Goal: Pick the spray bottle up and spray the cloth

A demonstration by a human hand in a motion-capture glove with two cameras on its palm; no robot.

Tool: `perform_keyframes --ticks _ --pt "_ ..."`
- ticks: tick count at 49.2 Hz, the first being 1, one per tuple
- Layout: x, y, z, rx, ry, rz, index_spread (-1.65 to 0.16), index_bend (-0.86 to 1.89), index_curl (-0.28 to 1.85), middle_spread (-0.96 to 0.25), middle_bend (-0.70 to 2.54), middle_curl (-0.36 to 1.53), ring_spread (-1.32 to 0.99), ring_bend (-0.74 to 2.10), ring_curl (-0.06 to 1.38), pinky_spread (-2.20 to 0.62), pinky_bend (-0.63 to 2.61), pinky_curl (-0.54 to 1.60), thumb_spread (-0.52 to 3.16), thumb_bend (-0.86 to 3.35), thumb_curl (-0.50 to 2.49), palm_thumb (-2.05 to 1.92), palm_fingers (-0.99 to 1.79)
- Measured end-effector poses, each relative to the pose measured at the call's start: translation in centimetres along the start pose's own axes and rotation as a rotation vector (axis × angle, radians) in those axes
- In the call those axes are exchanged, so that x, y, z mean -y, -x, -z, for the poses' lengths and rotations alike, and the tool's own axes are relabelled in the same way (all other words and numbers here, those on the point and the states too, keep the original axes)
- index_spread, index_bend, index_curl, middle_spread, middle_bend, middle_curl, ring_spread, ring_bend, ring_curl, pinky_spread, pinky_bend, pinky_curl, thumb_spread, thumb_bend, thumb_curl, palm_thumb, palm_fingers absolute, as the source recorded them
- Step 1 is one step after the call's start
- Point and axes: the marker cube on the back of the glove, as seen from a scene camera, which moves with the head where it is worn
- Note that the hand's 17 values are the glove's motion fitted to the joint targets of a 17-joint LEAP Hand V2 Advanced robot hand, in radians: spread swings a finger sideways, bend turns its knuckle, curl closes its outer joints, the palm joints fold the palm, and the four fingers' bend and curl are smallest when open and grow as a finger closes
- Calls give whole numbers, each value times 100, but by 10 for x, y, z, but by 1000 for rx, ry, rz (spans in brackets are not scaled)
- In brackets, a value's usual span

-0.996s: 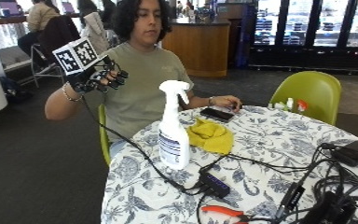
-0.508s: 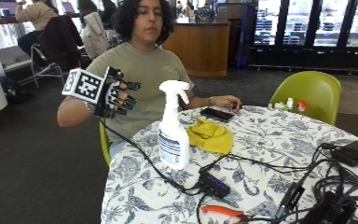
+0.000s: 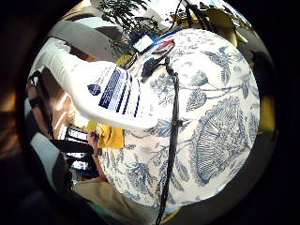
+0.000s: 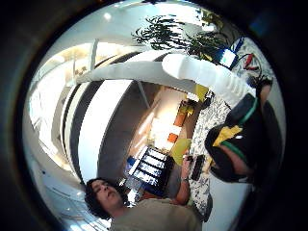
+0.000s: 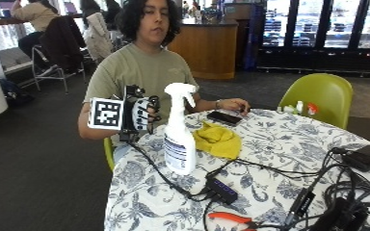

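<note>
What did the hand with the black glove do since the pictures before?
The gloved right hand came down from shoulder height and moved in toward the spray bottle. It is now level with the bottle, just beside it, fingers relaxed, not holding it yet. The bottle stayed upright in the same spot on the table, the yellow cloth stayed crumpled behind it, and the bare hand stayed by the phone.

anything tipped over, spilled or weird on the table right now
Nothing stands out. The spray bottle stands upright on the table, the yellow cloth lies bunched beside it, and the gloved right hand is near the bottle, not yet gripping it.
</note>
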Motion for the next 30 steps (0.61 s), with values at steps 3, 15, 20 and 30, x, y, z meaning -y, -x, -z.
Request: perform_keyframes --ticks 3,15,20,30 --pt "4 3 -2 -5 -59 3 -29 58 42 -15 66 56 -18 88 53 -11 86 55 126 24 51 97 139" --pt "-41 19 17 -175 144 -58 -25 49 49 -17 74 64 -18 95 58 -18 88 59 129 15 52 84 110" --pt "-73 27 30 -257 215 -70 -25 33 48 -8 58 58 -11 77 55 -10 72 58 124 5 48 72 56" --pt "-119 35 36 -214 84 -31 -29 14 36 4 38 47 -1 53 41 10 58 44 114 -2 44 69 29"
